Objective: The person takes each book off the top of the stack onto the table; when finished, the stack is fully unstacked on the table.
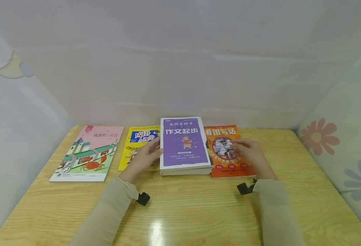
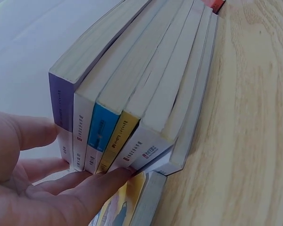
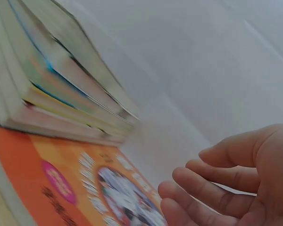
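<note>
A stack of several thick books, topped by a purple-and-white book, stands in the middle of the table. At its left side is my left hand, over part of a yellow book. In the left wrist view, the thumb and extended fingers touch the stack's purple, white, blue and yellow spines. My right hand, fingers loosely bent and holding nothing, is over the right part of an orange book. The right wrist view shows it apart from the stack's page edges.
A pink-and-green picture book with a red crab lies at the left of the wooden table. A pale wall covering rises behind the books. Printed side panels flank the table.
</note>
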{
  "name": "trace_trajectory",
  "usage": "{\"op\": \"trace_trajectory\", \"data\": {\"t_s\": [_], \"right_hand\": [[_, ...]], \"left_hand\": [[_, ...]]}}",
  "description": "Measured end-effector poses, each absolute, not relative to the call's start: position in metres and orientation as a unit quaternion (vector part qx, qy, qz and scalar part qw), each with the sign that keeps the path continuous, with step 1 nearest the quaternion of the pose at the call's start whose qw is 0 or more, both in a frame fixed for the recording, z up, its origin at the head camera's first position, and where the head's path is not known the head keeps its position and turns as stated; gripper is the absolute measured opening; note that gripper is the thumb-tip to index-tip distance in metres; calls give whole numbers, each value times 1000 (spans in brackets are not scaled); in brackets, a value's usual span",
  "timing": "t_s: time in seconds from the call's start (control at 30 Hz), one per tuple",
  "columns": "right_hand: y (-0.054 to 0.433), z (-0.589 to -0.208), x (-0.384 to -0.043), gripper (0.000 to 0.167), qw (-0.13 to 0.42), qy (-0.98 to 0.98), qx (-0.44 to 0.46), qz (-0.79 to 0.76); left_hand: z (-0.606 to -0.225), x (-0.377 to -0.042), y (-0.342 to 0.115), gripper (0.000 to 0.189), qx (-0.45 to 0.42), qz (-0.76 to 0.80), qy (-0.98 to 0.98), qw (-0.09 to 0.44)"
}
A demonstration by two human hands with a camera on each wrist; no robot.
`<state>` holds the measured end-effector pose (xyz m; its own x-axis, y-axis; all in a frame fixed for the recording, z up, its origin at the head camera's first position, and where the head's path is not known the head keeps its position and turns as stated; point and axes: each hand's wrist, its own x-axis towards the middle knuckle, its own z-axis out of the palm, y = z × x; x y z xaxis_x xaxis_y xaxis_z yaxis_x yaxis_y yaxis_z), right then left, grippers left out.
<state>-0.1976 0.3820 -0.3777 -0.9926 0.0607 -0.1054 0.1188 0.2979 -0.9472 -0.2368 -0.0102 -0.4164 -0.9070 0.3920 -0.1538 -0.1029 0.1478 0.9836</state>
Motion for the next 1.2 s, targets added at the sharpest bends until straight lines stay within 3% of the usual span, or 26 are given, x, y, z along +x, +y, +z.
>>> {"op": "trace_trajectory", "data": {"t_s": [0.33,0.7,1.2], "right_hand": [[327,-395,-201,56,103,796,26,-596],[306,-398,-200,68,82,845,56,-525],[317,-400,-202,64,109,801,43,-587]], "left_hand": [[-417,-235,-7,64,105,632,748,172],[-417,-230,-2,71,110,597,780,152],[-422,-236,-7,65,86,624,760,158]]}}
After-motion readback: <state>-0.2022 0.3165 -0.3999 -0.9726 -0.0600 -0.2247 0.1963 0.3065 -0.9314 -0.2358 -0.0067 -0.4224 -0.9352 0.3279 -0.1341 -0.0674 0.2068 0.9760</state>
